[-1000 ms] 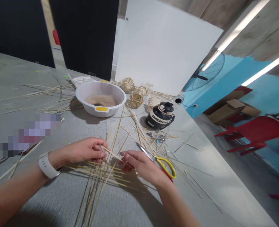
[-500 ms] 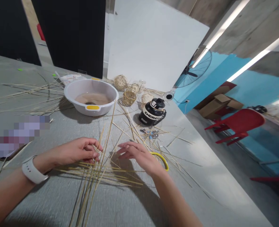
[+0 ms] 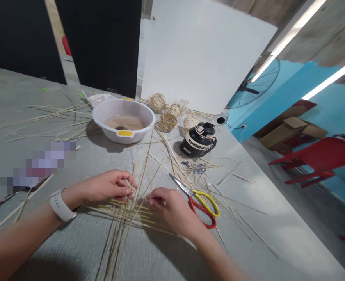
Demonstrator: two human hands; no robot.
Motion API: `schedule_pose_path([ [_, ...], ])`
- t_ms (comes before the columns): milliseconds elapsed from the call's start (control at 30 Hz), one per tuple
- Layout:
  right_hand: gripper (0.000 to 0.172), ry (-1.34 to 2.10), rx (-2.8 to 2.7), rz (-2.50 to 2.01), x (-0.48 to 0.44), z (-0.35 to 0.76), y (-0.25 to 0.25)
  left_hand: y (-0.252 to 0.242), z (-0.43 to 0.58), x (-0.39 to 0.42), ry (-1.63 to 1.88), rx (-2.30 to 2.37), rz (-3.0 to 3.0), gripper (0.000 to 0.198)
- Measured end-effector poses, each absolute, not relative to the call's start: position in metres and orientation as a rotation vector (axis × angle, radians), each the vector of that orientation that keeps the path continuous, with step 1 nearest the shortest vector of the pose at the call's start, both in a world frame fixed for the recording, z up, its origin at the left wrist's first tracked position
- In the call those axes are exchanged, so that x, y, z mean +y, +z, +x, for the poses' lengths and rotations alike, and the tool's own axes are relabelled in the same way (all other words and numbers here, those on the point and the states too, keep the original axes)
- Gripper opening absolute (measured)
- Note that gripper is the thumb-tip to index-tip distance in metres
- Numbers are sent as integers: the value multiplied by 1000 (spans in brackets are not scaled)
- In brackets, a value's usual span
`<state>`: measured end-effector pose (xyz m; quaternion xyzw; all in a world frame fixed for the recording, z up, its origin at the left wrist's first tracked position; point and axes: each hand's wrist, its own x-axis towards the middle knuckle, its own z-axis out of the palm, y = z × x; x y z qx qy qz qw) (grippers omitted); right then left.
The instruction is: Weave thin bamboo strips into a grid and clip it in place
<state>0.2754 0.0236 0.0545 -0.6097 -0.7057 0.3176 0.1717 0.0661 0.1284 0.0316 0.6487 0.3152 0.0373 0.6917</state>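
Observation:
Thin bamboo strips (image 3: 121,230) lie crossed on the grey table in a loose woven grid, some running toward me and others sideways. At the upper left of the crossing, my left hand (image 3: 114,185) has its fingers pinched around a strip standing up from the weave. On the right side my right hand (image 3: 169,207) is closed, thumb and fingertips together at the weave's edge on what looks like a strip; its fingertips partly hide it. Beside that hand lie scissors (image 3: 194,195) with one yellow and one red handle, blades pointing up and left.
Beyond the hands stand a white basin (image 3: 125,141) with water and a black jug (image 3: 196,144). Several woven balls (image 3: 157,102) sit behind. Metal clips (image 3: 198,168) and loose strips lie to the right. A blurred-out phone-like object (image 3: 43,166) is at left.
My right hand has moved left and down to the weave, its fingers closing from a looser spread, and uncovers the scissors. My left hand keeps its pinch. The view has shifted slightly.

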Motion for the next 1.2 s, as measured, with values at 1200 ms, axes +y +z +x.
schedule_pose_path([
  [1200, 22, 1081, -2176, -1623, 29, 323, 66, 33, 65, 130, 164, 688, 1433, 22],
])
